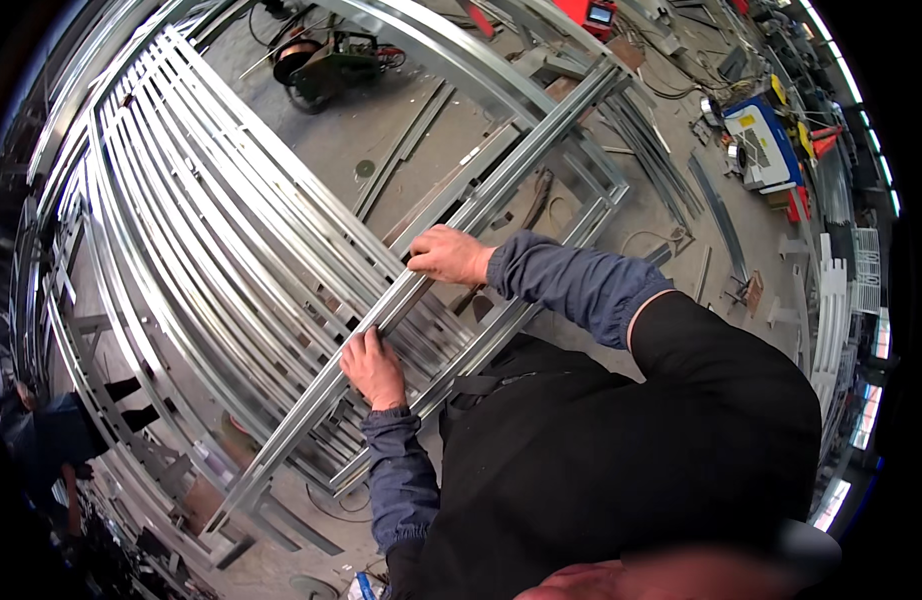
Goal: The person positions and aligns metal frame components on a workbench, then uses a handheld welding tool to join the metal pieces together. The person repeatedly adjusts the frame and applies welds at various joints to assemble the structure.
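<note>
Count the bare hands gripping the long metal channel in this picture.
2. The left hand grips the metal channel lower down; the right hand grips it higher up. Both are the person's own.

shiny metal rail [451,255], matt concrete floor [421,110]
</note>
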A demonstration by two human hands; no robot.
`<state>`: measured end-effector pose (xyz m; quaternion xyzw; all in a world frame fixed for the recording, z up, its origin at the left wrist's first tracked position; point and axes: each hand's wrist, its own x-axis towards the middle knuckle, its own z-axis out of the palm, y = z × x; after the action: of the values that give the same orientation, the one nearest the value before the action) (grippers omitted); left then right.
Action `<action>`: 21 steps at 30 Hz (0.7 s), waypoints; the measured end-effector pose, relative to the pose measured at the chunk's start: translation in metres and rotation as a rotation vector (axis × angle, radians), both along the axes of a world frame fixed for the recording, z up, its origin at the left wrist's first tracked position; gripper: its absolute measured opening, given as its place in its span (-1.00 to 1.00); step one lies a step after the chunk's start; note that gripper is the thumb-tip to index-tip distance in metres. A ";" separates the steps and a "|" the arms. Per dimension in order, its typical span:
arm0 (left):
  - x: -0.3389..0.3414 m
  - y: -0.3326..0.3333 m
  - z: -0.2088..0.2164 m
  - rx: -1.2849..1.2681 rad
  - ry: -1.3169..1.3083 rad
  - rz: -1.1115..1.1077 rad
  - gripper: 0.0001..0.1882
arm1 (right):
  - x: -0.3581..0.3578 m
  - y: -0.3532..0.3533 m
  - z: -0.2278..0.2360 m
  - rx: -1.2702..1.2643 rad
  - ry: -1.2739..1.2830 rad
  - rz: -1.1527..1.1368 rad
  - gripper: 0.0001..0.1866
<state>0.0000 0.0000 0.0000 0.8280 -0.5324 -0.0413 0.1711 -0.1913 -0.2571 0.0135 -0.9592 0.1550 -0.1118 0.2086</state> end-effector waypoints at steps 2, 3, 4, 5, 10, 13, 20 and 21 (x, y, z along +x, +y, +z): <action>-0.022 -0.011 0.008 -0.014 0.036 -0.003 -0.69 | -0.024 -0.009 0.008 -0.035 -0.011 0.004 -0.89; 0.031 0.007 0.014 0.010 -0.035 -0.006 -0.72 | 0.029 0.011 -0.004 0.001 -0.075 0.011 -0.90; 0.025 0.007 0.009 0.004 -0.029 0.004 -0.73 | 0.024 0.010 -0.002 -0.004 -0.056 0.028 -0.90; 0.019 0.008 0.005 -0.003 -0.024 0.012 -0.74 | 0.020 0.010 -0.002 -0.009 -0.037 0.044 -0.90; 0.009 -0.001 0.003 -0.016 0.000 0.033 -0.77 | 0.018 0.007 -0.006 -0.025 -0.022 0.086 -0.89; 0.009 -0.002 0.004 -0.029 0.000 0.033 -0.78 | 0.016 0.009 -0.006 -0.022 -0.014 0.081 -0.84; 0.008 -0.001 0.004 -0.053 -0.003 0.032 -0.79 | -0.002 0.008 0.006 0.089 -0.042 -0.152 -0.66; 0.008 -0.002 0.005 -0.056 -0.003 0.029 -0.78 | -0.006 0.008 0.010 0.081 -0.037 -0.202 -0.63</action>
<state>0.0078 -0.0021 0.0047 0.8305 -0.5216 -0.0226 0.1939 -0.1977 -0.2495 0.0233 -0.9272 0.2512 -0.1438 0.2377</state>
